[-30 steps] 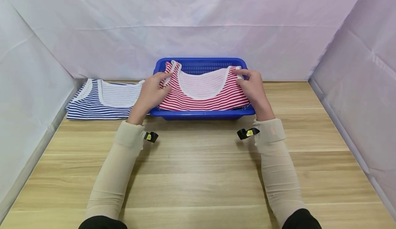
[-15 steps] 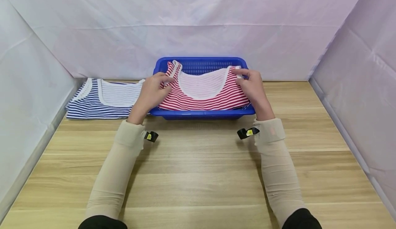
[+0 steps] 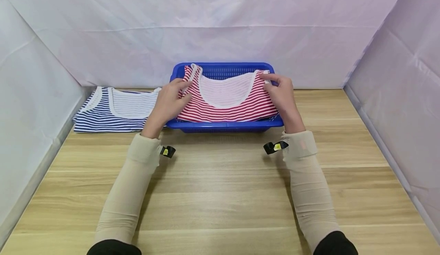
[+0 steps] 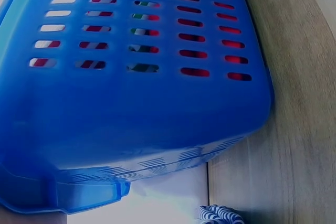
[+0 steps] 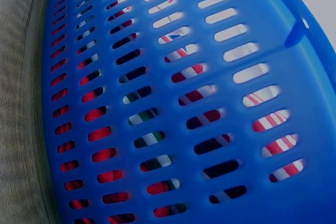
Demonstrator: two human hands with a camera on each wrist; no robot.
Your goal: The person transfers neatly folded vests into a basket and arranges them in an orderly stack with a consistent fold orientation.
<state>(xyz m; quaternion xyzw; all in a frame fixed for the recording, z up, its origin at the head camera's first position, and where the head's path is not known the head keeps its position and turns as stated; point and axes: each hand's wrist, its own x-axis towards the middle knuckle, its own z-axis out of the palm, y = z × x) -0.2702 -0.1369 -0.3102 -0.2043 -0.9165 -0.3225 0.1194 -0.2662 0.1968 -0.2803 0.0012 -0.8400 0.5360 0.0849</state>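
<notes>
A folded red-and-white striped tank top [image 3: 227, 113] with white trim lies in a blue plastic basket [image 3: 223, 125], its neckline facing up. At the left shoulder strap, my left hand [image 3: 169, 99] holds the cloth between thumb and forefinger. My right hand [image 3: 282, 94] pinches the right strap near the basket's right rim. Both hands' lower fingers are hidden. Through the slots of the basket wall [image 4: 131, 108] in the left wrist view, red, white and green cloth shows. Similar cloth appears behind the slotted wall [image 5: 173, 93] in the right wrist view.
A folded blue-and-white striped tank top [image 3: 120, 123] lies on the wooden table [image 3: 220, 194] left of the basket, partly behind my left hand. White cloth walls [image 3: 220, 21] stand behind and on both sides. Small black wrist cameras [image 3: 168, 151] sit at both cuffs.
Both shoulder straps of the red-striped top have shifted slightly up and away from me. My left forefinger and right hand have moved slightly with them. The basket stays put.
</notes>
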